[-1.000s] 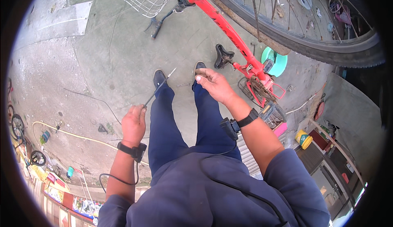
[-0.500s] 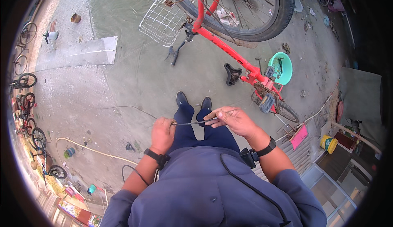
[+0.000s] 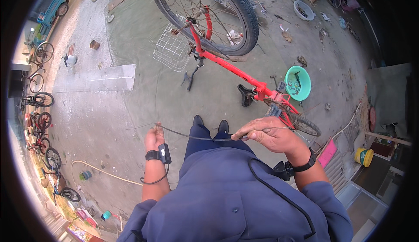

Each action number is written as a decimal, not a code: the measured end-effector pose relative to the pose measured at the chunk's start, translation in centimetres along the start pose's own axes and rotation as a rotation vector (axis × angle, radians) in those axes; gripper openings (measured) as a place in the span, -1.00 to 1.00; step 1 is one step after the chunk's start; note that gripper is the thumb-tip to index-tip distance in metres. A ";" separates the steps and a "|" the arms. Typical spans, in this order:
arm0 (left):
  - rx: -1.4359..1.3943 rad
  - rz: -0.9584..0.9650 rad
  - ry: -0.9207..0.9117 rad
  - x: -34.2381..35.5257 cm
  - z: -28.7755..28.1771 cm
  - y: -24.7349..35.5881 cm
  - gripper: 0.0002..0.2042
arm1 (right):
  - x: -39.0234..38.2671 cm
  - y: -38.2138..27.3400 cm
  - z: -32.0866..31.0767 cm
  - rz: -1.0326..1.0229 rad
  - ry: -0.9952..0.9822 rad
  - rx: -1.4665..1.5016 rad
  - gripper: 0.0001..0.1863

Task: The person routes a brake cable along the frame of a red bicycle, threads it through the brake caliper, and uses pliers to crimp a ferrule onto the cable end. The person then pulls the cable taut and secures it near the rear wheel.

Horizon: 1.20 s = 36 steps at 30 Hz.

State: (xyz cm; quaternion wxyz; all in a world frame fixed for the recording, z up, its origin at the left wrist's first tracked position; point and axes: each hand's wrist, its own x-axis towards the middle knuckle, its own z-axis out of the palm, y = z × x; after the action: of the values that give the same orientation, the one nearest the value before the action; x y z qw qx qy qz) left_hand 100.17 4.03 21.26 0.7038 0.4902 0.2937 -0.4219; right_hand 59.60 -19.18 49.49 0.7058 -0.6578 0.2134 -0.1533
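My left hand (image 3: 153,137) grips one end of a thin black cable (image 3: 193,136) at the left, its wrist turned. The cable sags slightly as it runs to my right hand (image 3: 262,134), whose thumb and fingers are closed on it. A fine wire sticks out to the right of that hand. Beyond my hands a red bicycle (image 3: 227,66) lies upended, with a wheel (image 3: 248,17) in the air, a white wire basket (image 3: 168,52) and a black saddle (image 3: 245,94) low down. My right hand partly covers the view toward its pedal area.
A turquoise basin (image 3: 304,91) with small parts sits right of the bicycle, a white basin (image 3: 305,8) farther back. Several bicycles (image 3: 46,120) and a blue cart (image 3: 54,6) line the left side. A hose (image 3: 98,168) crosses the ground. A yellow bucket (image 3: 363,157) stands at the right.
My hands have moved farther apart along the cable, the left one going left and turning over. The view has shifted, showing more of the yard around the bicycle.
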 end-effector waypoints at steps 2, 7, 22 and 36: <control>-0.068 0.055 -0.049 2.1 -0.5 2.5 -0.90 | -1.3 -0.6 -1.1 -0.006 0.083 0.115 -0.75; -0.104 0.188 0.016 5.7 3.5 11.8 -0.82 | -3.7 -1.0 -4.1 -0.040 0.376 0.229 -0.53; 0.123 0.367 -1.201 -12.4 48.4 31.2 -0.91 | -2.8 0.0 -2.0 -0.208 0.914 0.436 -0.56; 0.305 0.060 -1.310 -22.2 71.4 9.0 -0.79 | -9.7 -3.1 0.6 -0.654 1.237 0.401 -0.61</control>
State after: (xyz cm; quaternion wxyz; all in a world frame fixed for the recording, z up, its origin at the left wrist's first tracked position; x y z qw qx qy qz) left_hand 97.62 -54.68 68.31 0.6708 0.2349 -0.2709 -0.6492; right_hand 51.74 -14.13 53.57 0.4811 -0.3388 0.3338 -0.7364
